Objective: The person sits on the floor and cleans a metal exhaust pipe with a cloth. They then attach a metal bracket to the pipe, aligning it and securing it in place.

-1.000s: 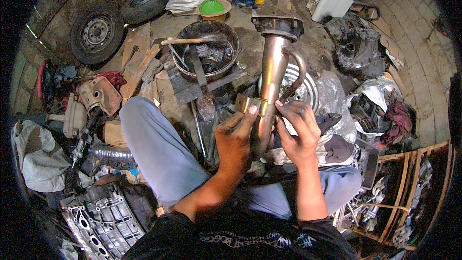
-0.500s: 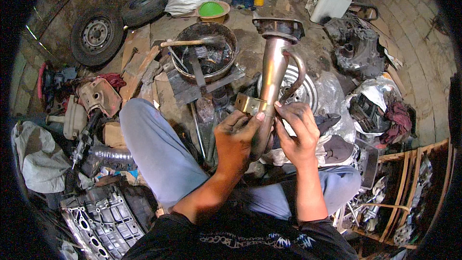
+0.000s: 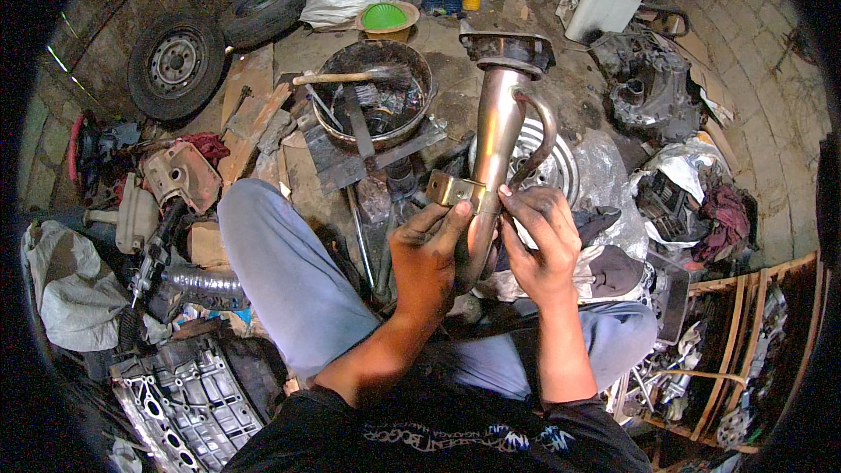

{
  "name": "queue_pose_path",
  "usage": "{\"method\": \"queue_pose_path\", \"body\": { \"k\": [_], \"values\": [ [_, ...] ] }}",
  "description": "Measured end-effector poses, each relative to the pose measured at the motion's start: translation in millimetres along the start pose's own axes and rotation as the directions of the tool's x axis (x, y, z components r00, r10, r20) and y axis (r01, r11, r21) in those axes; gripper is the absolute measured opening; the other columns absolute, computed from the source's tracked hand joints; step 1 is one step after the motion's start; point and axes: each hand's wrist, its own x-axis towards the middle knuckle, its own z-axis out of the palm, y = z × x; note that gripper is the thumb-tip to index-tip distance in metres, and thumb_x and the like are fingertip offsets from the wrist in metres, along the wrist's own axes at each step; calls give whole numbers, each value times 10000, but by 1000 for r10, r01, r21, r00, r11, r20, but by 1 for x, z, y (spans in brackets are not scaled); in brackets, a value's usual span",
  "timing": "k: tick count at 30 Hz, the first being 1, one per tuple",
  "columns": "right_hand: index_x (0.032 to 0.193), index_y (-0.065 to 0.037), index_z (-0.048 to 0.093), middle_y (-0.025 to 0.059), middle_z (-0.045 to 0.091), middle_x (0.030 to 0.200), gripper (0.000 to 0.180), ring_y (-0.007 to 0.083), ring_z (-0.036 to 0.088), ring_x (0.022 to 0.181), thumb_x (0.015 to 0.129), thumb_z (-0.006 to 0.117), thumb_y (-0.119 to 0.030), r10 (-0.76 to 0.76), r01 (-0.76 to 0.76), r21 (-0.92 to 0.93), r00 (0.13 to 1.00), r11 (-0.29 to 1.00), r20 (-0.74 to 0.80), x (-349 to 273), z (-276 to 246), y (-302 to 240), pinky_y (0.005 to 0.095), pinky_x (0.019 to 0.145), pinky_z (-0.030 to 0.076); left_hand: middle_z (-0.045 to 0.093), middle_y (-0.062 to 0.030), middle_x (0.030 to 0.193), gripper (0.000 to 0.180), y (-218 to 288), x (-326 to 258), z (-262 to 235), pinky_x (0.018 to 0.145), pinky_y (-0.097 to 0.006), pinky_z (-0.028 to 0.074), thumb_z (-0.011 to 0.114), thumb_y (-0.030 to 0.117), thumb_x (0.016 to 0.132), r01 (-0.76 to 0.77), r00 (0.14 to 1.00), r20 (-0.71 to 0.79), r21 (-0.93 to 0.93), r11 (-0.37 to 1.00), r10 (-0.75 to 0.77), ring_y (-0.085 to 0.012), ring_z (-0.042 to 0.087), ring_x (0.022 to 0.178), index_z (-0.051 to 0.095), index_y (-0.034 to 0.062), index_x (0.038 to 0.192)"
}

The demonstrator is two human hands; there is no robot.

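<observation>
Between my knees I hold up a shiny metal filler neck pipe (image 3: 496, 127) with a dark flange at its far end and a thin curved tube along its right side. A small brass-coloured bracket (image 3: 451, 189) sits on the pipe's left. My left hand (image 3: 429, 250) is closed round the lower pipe, its thumb just below the bracket. My right hand (image 3: 545, 241) pinches the pipe from the right, near the lower end of the thin tube; its fingertips are partly hidden. The pipe's bent lower end shows between my hands.
Ahead stands a dark round basin (image 3: 420, 114) with a wooden-handled brush (image 3: 342, 78) across it. A silver wheel (image 3: 561, 166) lies behind the pipe. An engine block (image 3: 197, 394) is at lower left, a gearbox casing (image 3: 653, 101) at right, and tyres (image 3: 175, 66) lean far left.
My left thumb has shifted slightly up the pipe toward the bracket. The pipe and my right hand have barely moved.
</observation>
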Motion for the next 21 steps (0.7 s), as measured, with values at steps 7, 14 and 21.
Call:
{"method": "queue_pose_path", "body": {
  "k": [7,14,21],
  "values": [
    [1041,-48,718,111,657,957,344,284,630,875,708,745,34,48,-45,80,998,996,-42,1,1,-3,377,768,511,639,-62,693,286,5,0,0,592,-274,441,662,216,934,74,997,5,-53,996,-74,-81,538,631,667,-37,802],
    [970,-29,694,123,654,982,277,283,633,908,711,738,60,186,-178,161,982,971,-35,1,2,-7,368,813,498,674,-53,755,297,-1,0,0,592,-256,443,649,240,950,62,998,-5,-6,998,-62,-72,560,651,687,-21,814],
    [909,16,602,120,648,1003,188,210,596,1005,766,714,66,377,-376,246,925,893,46,-3,-3,-3,315,921,447,712,-89,833,412,11,0,5,627,-298,535,553,342,991,533,821,76,-456,713,-565,-167,660,677,702,-38,937]
  ]
}}
